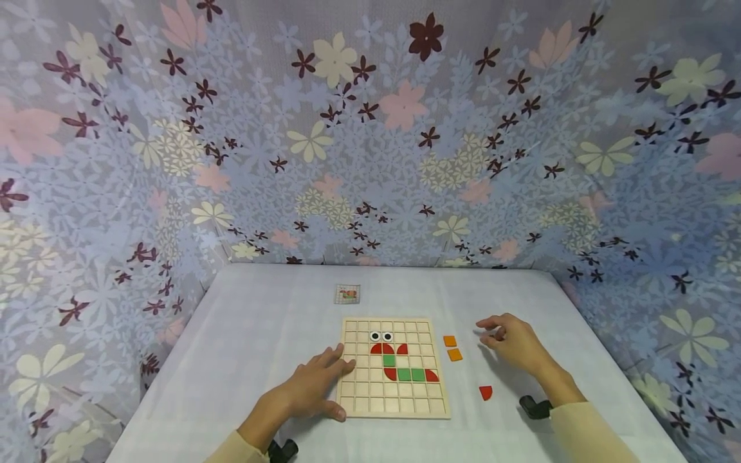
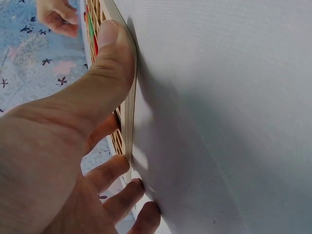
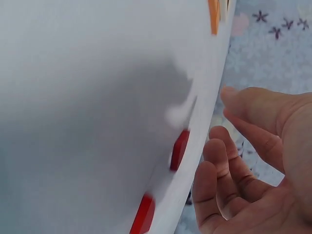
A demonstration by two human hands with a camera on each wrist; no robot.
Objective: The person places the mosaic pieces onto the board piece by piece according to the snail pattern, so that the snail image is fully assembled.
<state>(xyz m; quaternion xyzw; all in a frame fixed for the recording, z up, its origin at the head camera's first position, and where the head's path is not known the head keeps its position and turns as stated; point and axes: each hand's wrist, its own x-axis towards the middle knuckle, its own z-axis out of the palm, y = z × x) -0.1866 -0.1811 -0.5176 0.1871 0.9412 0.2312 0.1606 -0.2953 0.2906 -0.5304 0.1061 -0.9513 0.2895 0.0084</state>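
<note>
A wooden grid board [image 1: 370, 405] lies flat, holding two eye tiles [image 1: 375, 336], several red quarter-circle tiles [image 1: 390, 373] and three green square tiles [image 1: 389, 361]. My left hand [image 1: 312, 386] rests at the board's left side, fingers spread and touching its edge. In the left wrist view the thumb [image 2: 109, 63] lies on the board's rim. Over the table to the right hovers my right hand [image 1: 515, 344], fingers loosely bent, nothing between them. Two orange square tiles [image 1: 449, 341] lie between it and the board. A loose red quarter-circle tile [image 1: 485, 392] lies nearer me.
Beyond the board is a small picture card [image 1: 347, 294] with a coloured figure on a grid. The right wrist view shows two loose red pieces [image 3: 180, 150] on the white table [image 1: 278, 302]. Flowered curtain [image 1: 370, 161] surrounds the table's back and sides.
</note>
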